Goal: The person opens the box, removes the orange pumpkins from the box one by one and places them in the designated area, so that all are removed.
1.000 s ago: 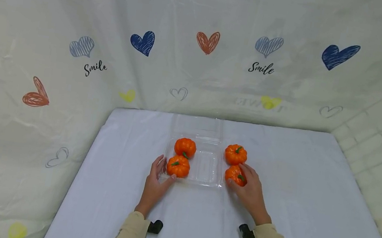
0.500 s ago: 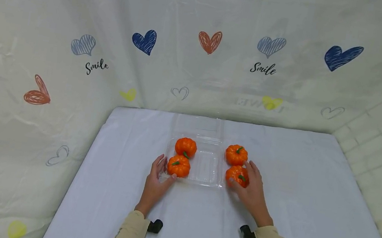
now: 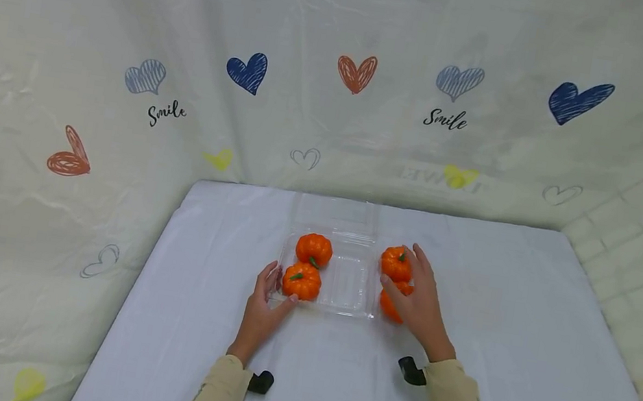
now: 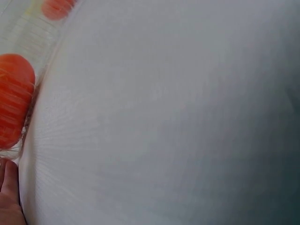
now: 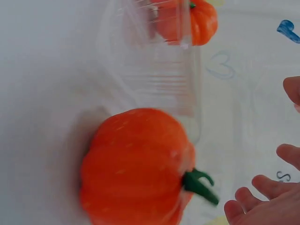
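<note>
A clear plastic box [image 3: 349,286] lies with its lid [image 3: 334,215] folded back. Its left half holds two orange toy pumpkins, a far one [image 3: 314,248] and a near one [image 3: 301,283]. My left hand [image 3: 260,316] touches the box's front-left corner, fingers along the side and thumb at the front. Right of the box sit two more pumpkins, a far one [image 3: 391,264] and a near one [image 3: 390,306]. Over these hovers my right hand [image 3: 424,306], partly hiding both. In the right wrist view its spread fingers [image 5: 269,187] stand apart from a pumpkin [image 5: 136,168].
A white cloth [image 3: 496,365] covers the table. Behind it hangs a pale curtain [image 3: 404,26] printed with hearts. Black wrist cameras sit at the left sleeve [image 3: 262,381] and the right sleeve [image 3: 412,371].
My right hand has come off the near right pumpkin and moved away from me, toward the far right one. The left hand and the box stay put.
</note>
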Demonstrator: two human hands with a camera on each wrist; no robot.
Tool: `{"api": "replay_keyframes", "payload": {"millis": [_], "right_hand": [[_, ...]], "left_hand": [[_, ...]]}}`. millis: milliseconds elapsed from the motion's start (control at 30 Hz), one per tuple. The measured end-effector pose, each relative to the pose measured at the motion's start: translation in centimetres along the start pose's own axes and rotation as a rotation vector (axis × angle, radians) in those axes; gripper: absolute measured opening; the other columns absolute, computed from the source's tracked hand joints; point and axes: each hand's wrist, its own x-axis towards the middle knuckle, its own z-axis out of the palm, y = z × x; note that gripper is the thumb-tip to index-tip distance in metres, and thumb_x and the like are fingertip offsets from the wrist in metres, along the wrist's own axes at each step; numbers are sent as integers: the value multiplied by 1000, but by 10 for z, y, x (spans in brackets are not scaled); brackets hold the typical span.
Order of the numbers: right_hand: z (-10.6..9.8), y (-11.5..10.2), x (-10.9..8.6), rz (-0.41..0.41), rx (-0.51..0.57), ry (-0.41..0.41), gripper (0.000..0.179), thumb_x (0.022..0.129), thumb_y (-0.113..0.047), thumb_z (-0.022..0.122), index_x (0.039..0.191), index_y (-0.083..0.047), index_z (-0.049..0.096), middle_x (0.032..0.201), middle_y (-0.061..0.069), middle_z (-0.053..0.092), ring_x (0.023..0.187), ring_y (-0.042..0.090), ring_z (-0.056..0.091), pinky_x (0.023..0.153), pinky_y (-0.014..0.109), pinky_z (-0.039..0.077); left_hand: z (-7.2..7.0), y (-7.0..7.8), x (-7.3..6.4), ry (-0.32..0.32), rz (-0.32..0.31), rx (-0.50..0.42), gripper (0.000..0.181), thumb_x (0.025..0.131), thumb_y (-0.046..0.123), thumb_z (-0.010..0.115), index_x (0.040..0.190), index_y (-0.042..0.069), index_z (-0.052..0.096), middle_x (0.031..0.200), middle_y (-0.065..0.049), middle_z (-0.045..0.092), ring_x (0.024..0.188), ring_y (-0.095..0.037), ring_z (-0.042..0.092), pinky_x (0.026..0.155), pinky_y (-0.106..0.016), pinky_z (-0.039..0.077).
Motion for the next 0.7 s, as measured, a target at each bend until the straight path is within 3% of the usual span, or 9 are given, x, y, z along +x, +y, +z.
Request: {"api": "replay_keyframes", "payload": {"millis": [433,700], "right_hand": [[22,-29,31,-109,80,-77,76,103,-36,72,166,-9,39,177,13,19,161,40,19,121,73,24],[41,-43,48,-129,84,-143,76,103,-39,71,167,-13,38,177,9,20,161,37,19,123,71,23]], "left_hand": [[-1,-4,0,-17,18,-16,88,98,41,78,167,15,30,169,-6,41,155,-24,40,124,-58,30],[-1,-7,1,-9,24,-15,89,97,43,78,167,14,30,169,-6,41,154,-24,40,123,-57,31]]}}
